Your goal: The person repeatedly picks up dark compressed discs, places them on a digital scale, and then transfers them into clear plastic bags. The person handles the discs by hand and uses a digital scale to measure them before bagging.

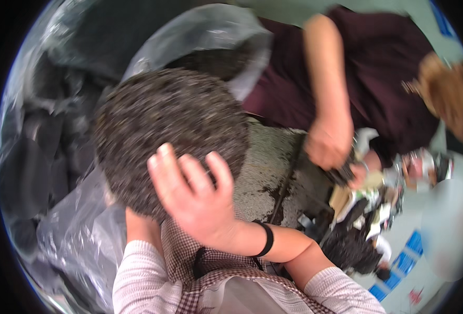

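A large round piece of dark, speckled, rough material (168, 115), blurred by motion, is held up in front of my body. My right hand (195, 199) lies against its near face, fingers spread and stretched out. A black band circles that wrist. My left hand goes behind the lower edge of the round piece. Only my left wrist (142, 227) shows there, and the fingers are hidden.
Clear plastic bags with dark pieces (27, 178) fill the left side. Another open plastic bag (205, 31) stands behind. At right, a co-worker's hand (331, 141) works over a dark object. Dark scraps (352, 246) and blue floor tape (399, 264) lie below.
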{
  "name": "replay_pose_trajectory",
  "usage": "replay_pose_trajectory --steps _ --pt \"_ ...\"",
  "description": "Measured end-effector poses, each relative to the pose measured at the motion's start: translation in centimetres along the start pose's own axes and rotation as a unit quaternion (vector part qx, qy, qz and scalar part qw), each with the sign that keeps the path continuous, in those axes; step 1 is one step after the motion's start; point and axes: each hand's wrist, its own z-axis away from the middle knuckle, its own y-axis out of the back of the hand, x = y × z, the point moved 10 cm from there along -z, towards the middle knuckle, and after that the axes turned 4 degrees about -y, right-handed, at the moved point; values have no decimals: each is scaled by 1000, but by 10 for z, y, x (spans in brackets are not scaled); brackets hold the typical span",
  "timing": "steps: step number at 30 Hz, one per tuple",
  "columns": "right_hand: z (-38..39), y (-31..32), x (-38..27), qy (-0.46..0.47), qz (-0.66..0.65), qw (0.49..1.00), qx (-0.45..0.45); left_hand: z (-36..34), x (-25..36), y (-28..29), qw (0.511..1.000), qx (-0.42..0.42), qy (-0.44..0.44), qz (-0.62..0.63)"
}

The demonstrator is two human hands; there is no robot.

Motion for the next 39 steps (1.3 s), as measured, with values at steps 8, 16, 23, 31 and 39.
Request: replay_pose_trajectory --steps 8,16,23,31,39 --pt "134 231 -28 -63 34 982 176 203 -39 -22 983 -177 41 -34" --pt "276 456 -11 -104 -22 968 226 416 -24 -121 854 -472 150 -157" --pt "476 529 -3 -448 102 863 212 536 -164 -200 762 -434 162 -452" --pt "666 511 -124 -728 16 566 387 642 -340 -265 419 -584 316 -619" --pt "808 532 -287 -789 128 373 472 833 -514 -91 253 -586 484 -599"
